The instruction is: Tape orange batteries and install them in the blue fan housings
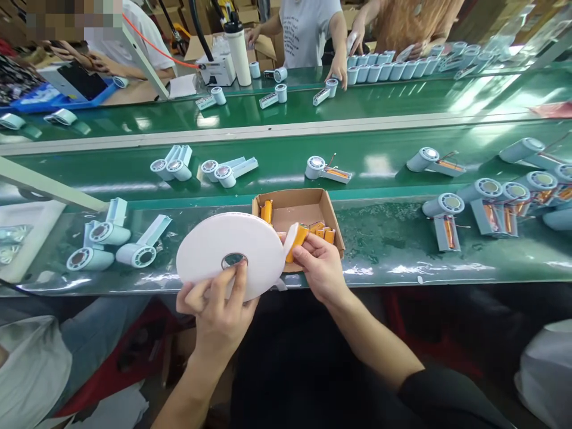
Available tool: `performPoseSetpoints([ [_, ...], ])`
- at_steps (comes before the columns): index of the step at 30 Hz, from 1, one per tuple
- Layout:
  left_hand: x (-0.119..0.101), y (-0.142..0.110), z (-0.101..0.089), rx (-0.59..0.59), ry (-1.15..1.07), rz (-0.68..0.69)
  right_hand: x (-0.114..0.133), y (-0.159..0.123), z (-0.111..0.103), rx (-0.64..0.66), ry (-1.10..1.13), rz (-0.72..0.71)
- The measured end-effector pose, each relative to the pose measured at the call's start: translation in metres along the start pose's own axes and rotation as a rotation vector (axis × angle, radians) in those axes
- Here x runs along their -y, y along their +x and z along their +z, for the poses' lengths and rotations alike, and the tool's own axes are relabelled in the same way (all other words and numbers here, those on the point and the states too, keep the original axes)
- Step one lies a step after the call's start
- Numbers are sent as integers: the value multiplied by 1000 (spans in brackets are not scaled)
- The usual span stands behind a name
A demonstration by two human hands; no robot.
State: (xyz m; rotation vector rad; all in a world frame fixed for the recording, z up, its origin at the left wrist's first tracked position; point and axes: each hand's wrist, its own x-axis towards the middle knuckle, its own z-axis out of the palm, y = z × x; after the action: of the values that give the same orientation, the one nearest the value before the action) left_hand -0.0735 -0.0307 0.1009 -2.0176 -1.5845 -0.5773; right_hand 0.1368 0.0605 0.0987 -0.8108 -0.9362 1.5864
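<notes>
My left hand (218, 304) grips a large white roll of tape (203, 250) from below, with a fingertip at its centre hole. Between thumb and fingers, my right hand (325, 268) pinches an orange battery pack (301, 236) at the roll's right edge. A white strip of tape (291, 236) lies along the battery's left side, right by the roll; whether it is still joined to the roll I cannot tell. Behind both hands stands an open cardboard box (334, 221) with several orange batteries (328, 235) inside, partly hidden by the roll and my right hand.
Light-blue housings (136, 255) lie to the left on the near ledge. Others with orange batteries fitted (448, 229) stand at the right. More housings (328, 170) sit on the green belt (268, 143). Across it, co-workers' hands (338, 70) handle similar parts beside a white bottle (239, 56).
</notes>
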Motion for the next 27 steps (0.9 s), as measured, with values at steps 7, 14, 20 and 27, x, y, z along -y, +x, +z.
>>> performPoseSetpoints([
  [7, -49, 14, 6, -110, -97, -203, -25, -20, 34, -294, 169, -179],
  [14, -46, 16, -5, -43, -206, -178, 6, -8, 9, -193, 123, -154],
  [20, -35, 17, -12, -27, -286, -48, 16, -4, 7, -259, 156, -247],
  [27, 45, -25, 18, 72, -122, -467, 57, 20, -59, -535, 259, -574],
])
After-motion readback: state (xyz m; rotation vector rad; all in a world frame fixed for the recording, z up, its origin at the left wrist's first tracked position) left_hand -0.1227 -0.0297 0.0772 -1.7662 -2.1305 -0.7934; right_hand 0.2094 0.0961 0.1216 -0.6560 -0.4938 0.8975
